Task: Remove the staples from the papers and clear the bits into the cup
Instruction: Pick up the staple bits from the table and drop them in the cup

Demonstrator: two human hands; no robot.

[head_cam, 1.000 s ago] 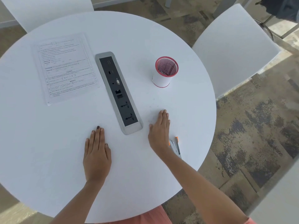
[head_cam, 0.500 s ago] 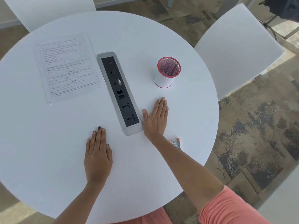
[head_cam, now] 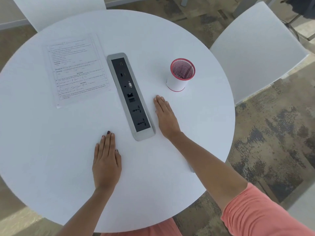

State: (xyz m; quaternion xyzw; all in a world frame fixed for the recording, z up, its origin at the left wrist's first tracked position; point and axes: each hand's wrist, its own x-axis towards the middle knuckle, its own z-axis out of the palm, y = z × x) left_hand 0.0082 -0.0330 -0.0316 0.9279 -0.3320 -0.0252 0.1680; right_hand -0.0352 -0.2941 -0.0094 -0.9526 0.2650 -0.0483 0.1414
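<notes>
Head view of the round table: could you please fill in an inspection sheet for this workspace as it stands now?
Surface: round white table, both hands resting on it.
Job's things: papers lie flat at the far left; red-rimmed cup stands upright at the far right, apart from both hands.
Clutter: socket panel set in the table between papers and cup.
Hands: left hand flat, fingers straight, holding nothing; right hand flat beside the panel, holding nothing.
Cables: nothing seen.
Surroundings: chair at the right, second chair beyond the table, patterned carpet.
</notes>
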